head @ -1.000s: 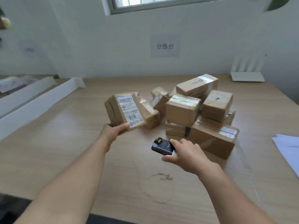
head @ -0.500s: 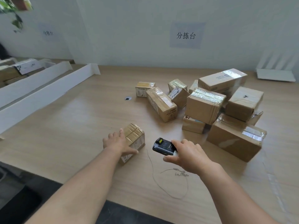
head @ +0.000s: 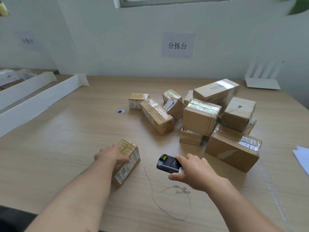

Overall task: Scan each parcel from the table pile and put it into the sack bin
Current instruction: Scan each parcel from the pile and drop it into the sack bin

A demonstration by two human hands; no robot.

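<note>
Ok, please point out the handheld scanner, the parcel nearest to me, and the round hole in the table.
handheld scanner [head: 167, 164], head view, on its dark top face.
nearest parcel [head: 124, 172], head view, on its white shipping label.
round hole [head: 120, 111], head view, on its middle.

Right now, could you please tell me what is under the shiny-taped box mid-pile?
A smaller box shows beneath the taped box, on the table; most of its top is covered.
</note>
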